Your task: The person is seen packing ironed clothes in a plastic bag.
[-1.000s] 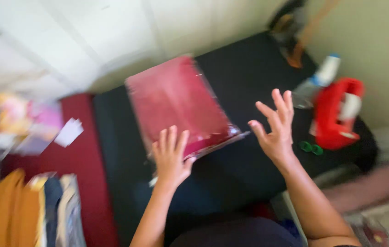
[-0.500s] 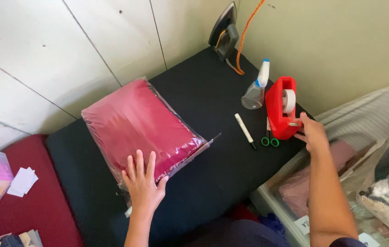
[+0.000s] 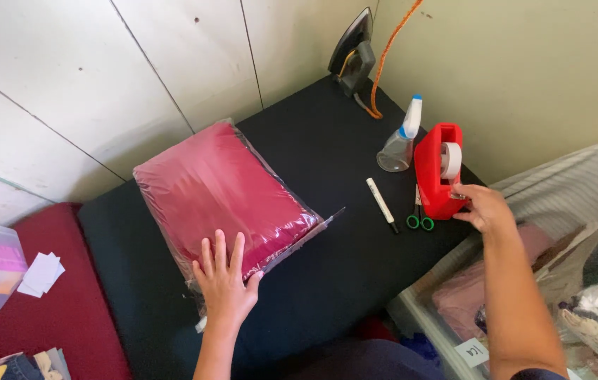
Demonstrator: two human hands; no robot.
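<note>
A folded dark red garment in a clear plastic bag [image 3: 225, 193] lies on the black table [image 3: 327, 267]. My left hand [image 3: 225, 285] rests flat on the bag's near edge, fingers spread. At the table's right edge, my right hand [image 3: 480, 207] reaches the red tape dispenser [image 3: 436, 169], its fingertips pinching at the front end where the tape comes off the white roll.
A white marker [image 3: 382, 203], green-handled scissors [image 3: 417, 218], a clear spray bottle [image 3: 399, 141] and an upright iron [image 3: 354, 53] with an orange cord stand on the table. A clear bin of bagged clothes [image 3: 559, 281] sits at the right, a red mat [image 3: 53, 309] with papers and a plastic box at the left.
My left hand has settled on the bag and stayed there. My right hand swung from above the table over to the tape dispenser and now touches its front.
</note>
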